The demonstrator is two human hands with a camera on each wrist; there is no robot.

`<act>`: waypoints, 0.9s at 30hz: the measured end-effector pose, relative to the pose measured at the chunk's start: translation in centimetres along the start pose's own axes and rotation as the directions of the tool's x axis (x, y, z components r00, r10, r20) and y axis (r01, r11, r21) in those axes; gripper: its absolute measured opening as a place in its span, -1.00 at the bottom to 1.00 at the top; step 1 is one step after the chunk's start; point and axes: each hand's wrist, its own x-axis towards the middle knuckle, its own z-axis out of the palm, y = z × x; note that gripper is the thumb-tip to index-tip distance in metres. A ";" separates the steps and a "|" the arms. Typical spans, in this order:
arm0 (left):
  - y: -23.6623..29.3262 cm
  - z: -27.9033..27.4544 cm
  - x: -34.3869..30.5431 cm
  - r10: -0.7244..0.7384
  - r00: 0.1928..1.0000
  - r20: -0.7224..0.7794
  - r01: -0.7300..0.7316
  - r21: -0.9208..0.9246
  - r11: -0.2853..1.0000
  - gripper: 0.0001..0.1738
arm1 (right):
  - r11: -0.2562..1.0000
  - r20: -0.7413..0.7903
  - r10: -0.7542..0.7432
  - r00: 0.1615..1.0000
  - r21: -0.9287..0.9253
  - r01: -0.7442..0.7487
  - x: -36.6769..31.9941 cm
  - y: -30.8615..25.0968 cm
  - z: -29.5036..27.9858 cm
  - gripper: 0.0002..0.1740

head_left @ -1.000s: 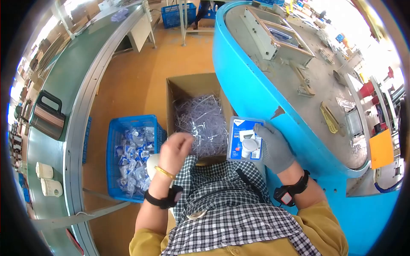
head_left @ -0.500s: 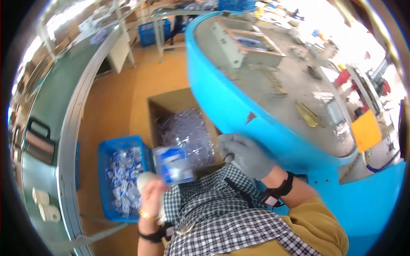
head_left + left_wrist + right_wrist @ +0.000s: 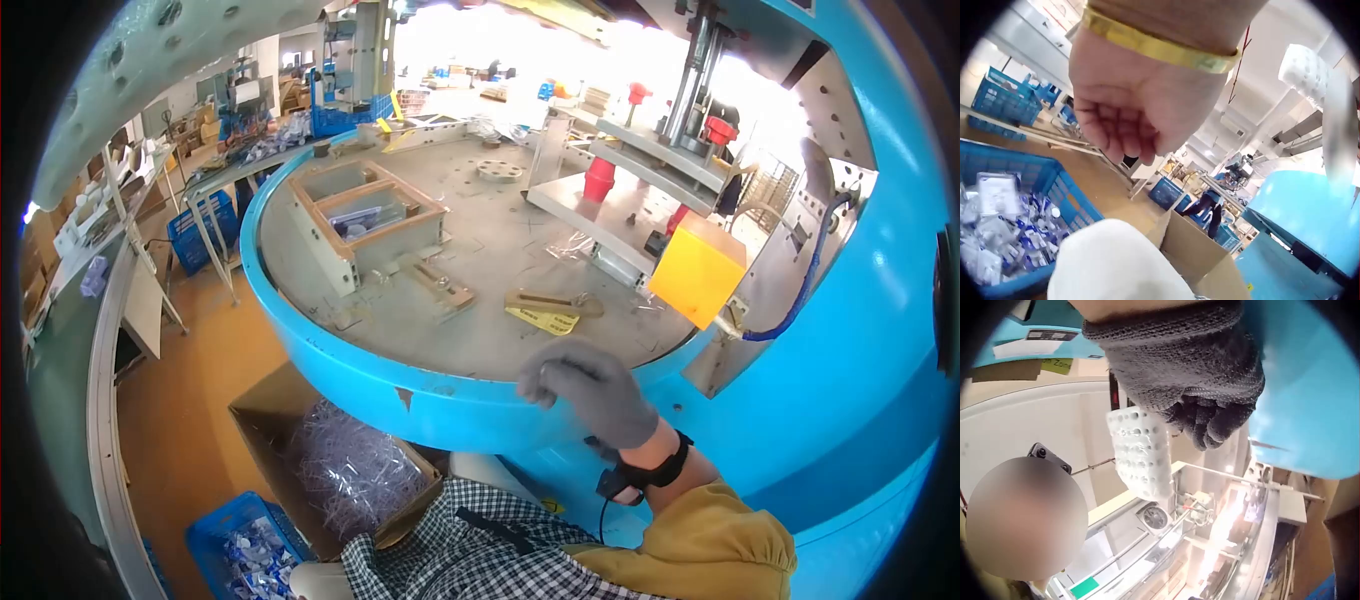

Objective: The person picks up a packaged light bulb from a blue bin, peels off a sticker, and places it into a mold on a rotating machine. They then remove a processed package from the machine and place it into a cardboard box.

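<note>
My bare left hand (image 3: 1141,106), with a gold bangle at its wrist, is above and to the right of the blue basket (image 3: 1066,194); its fingers hang loosely curled with nothing between them. Inside the basket lie several small blister packs (image 3: 999,195) with blue-and-white cards. The head view does not show this hand. My right hand (image 3: 595,390), in a grey knitted glove, is raised at the near rim of the blue round table (image 3: 470,385). Its fingers bend loosely toward the palm (image 3: 1204,412) and hold nothing that shows.
A cardboard box (image 3: 270,420) of clear plastic strips stands between the basket and the round table. On the table lie a metal frame (image 3: 370,220) and a yellow-marked bar (image 3: 545,315). A press (image 3: 660,180) stands at the right, a green conveyor (image 3: 60,350) at the left.
The blister pack passed from the right hand to the left and has left the left hand. My view has swung right and up toward the round table; the right hand has moved to its rim.
</note>
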 end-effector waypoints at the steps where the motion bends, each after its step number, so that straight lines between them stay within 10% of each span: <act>1: -0.1 1.9 1.0 0.029 0.999 0.022 -0.028 -0.040 0.999 -0.55 | 0.986 -0.083 -0.105 0.991 -0.138 0.093 0.0 -0.2 -0.8 -0.78; 6: -0.6 10.3 3.0 0.220 0.975 0.004 -0.219 -0.095 0.971 -0.65 | 0.960 -0.200 0.023 0.980 -0.269 -0.078 1.4 1.3 -3.4 -0.80; 27: 1.6 9.6 2.5 0.082 0.997 0.002 -0.081 -0.091 0.993 -0.65 | 0.839 -0.027 -0.111 0.993 -0.538 0.079 1.9 3.8 -3.3 -0.84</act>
